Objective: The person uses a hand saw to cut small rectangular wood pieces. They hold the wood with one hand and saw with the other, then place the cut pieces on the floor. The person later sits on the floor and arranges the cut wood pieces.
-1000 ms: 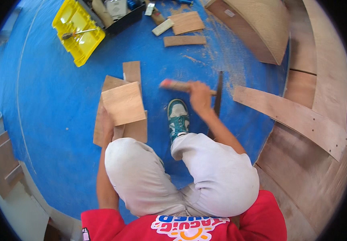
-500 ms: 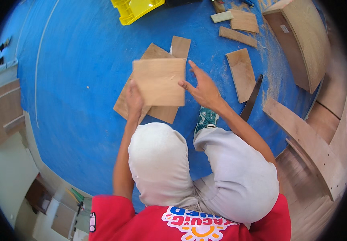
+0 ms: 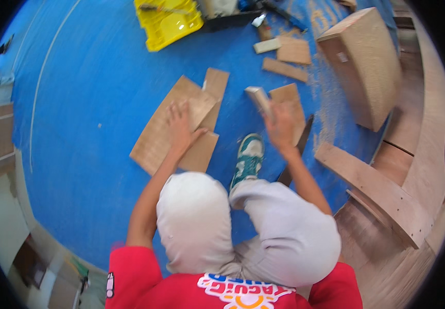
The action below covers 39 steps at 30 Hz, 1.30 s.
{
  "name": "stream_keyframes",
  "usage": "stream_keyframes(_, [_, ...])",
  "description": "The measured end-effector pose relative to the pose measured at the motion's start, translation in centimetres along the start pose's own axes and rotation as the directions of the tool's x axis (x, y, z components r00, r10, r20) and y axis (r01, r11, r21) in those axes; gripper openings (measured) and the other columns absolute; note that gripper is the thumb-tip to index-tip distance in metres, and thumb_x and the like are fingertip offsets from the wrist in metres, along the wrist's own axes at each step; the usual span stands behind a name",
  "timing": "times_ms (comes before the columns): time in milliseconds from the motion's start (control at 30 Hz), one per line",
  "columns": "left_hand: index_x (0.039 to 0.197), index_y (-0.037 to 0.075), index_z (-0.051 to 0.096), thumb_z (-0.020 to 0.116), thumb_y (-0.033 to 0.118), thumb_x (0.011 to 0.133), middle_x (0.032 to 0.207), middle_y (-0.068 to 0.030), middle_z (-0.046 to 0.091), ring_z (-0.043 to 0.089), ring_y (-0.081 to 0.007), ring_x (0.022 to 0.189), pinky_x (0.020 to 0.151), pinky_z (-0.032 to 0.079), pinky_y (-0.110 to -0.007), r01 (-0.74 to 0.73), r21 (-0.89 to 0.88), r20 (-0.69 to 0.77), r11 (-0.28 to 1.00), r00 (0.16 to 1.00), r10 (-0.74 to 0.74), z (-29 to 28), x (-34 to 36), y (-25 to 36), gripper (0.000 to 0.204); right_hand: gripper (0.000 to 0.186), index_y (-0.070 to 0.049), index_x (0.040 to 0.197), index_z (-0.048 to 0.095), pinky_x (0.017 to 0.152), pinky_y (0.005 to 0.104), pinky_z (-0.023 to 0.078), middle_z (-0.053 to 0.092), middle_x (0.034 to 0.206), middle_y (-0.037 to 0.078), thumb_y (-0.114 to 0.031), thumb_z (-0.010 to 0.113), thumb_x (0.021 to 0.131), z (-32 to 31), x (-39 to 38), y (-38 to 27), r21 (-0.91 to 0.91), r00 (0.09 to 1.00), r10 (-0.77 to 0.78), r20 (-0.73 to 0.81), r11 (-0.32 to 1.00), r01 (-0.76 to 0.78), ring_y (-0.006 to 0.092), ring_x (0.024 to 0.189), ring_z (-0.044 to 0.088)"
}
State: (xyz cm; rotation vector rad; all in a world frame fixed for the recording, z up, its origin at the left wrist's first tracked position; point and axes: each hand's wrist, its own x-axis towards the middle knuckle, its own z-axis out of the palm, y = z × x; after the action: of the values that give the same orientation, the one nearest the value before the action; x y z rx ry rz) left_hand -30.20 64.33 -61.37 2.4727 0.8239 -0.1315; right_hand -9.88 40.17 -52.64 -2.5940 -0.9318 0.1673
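My left hand (image 3: 180,126) lies with fingers spread on a plywood board (image 3: 153,136) on the blue floor covering. Narrower plywood pieces, one (image 3: 217,82) at the far side and one (image 3: 202,152) nearer me, stick out from beside or beneath that board. To the right, my right hand (image 3: 281,126) is closed around a square wooden board (image 3: 258,97), tilted so that it shows nearly edge-on. Behind that hand lies another plywood piece (image 3: 290,98), partly hidden. A handsaw's dark blade (image 3: 305,135) rests beside it, passing under my right forearm.
A yellow plastic lid or tray (image 3: 168,28) with a screwdriver lies far off, beside a dark toolbox. Several wood offcuts (image 3: 284,69) and sawdust lie at the far right. A large wooden box (image 3: 364,67) and curved wooden parts (image 3: 372,190) stand to the right.
The square board has left its place above the other boards and moved right in my right hand. My left hand has let go of it and now lies on the board below. The view has shifted.
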Motion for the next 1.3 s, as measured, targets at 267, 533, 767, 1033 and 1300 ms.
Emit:
stream_keyframes(267, [0.152, 0.013, 0.047, 0.076, 0.024, 0.085, 0.15, -0.0309, 0.046, 0.046, -0.0541, 0.135, 0.106, 0.046, -0.056, -0.126, 0.091, -0.032, 0.988, 0.991, 0.129, -0.4, -0.2, -1.2, 0.074, 0.037, -0.004, 0.126, 0.064, 0.085, 0.0517, 0.052, 0.069, 0.109, 0.024, -0.016, 0.069, 0.092, -0.2, 0.4, 0.8, 0.17, 0.961, 0.241, 0.136, 0.95, -0.263, 0.0445, 0.101, 0.065])
stream_keyframes(533, [0.135, 0.007, 0.06, 0.069, 0.013, 0.087, 0.103, -0.0216, 0.073, 0.072, -0.0406, 0.084, 0.07, 0.058, -0.049, -0.191, 0.066, -0.332, 0.979, 0.921, 0.202, -9.0, 1.5, -4.8, 0.05, 0.04, -0.002, 0.129, 0.064, 0.085, 0.049, 0.054, 0.071, 0.105, 0.027, -0.013, 0.068, 0.09, 0.3, -2.1, -2.5, 0.439, 0.965, 0.224, -0.14, 0.887, -0.143, 0.0438, 0.099, 0.07])
stream_keyframes(767, [0.136, 0.014, 0.062, 0.07, 0.016, 0.09, 0.095, -0.0228, 0.073, 0.071, -0.0435, 0.084, 0.072, 0.055, -0.053, -0.001, 0.106, -0.153, 0.994, 0.988, 0.017, -12.4, 2.6, -7.8, 0.047, 0.038, -0.004, 0.127, 0.068, 0.08, 0.0444, 0.056, 0.072, 0.102, 0.026, -0.01, 0.068, 0.09, 2.8, 0.4, -7.4, 0.519, 0.996, 0.094, -0.01, 0.851, -0.075, 0.0429, 0.094, 0.071])
stream_keyframes(1033, [0.143, 0.018, 0.062, 0.064, -0.002, 0.089, 0.12, -0.0188, 0.072, 0.071, -0.0415, 0.101, 0.082, 0.058, -0.046, -0.002, -0.122, -0.607, 0.993, 0.792, -0.073, -12.9, -1.8, -3.7, 0.058, 0.042, -0.01, 0.133, 0.067, 0.078, 0.0428, 0.055, 0.072, 0.103, 0.024, -0.007, 0.067, 0.091, 6.8, 3.6, -12.6, 0.583, 0.973, -0.114, 0.198, 0.812, -0.023, 0.0417, 0.092, 0.071])
stream_keyframes(1300, [0.138, 0.015, 0.066, 0.07, -0.002, 0.078, 0.133, -0.0089, 0.069, 0.066, -0.033, 0.117, 0.095, 0.055, -0.043, 0.008, 0.211, -0.606, 0.977, 0.786, 0.124, -10.9, -3.7, -1.5, 0.063, 0.048, -0.01, 0.138, 0.064, 0.079, 0.0391, 0.055, 0.073, 0.114, 0.021, 0.001, 0.067, 0.091, 14.3, 5.3, -14.5, 0.672, 0.963, -0.226, -0.145, 0.692, 0.263, 0.0333, 0.094, 0.073])
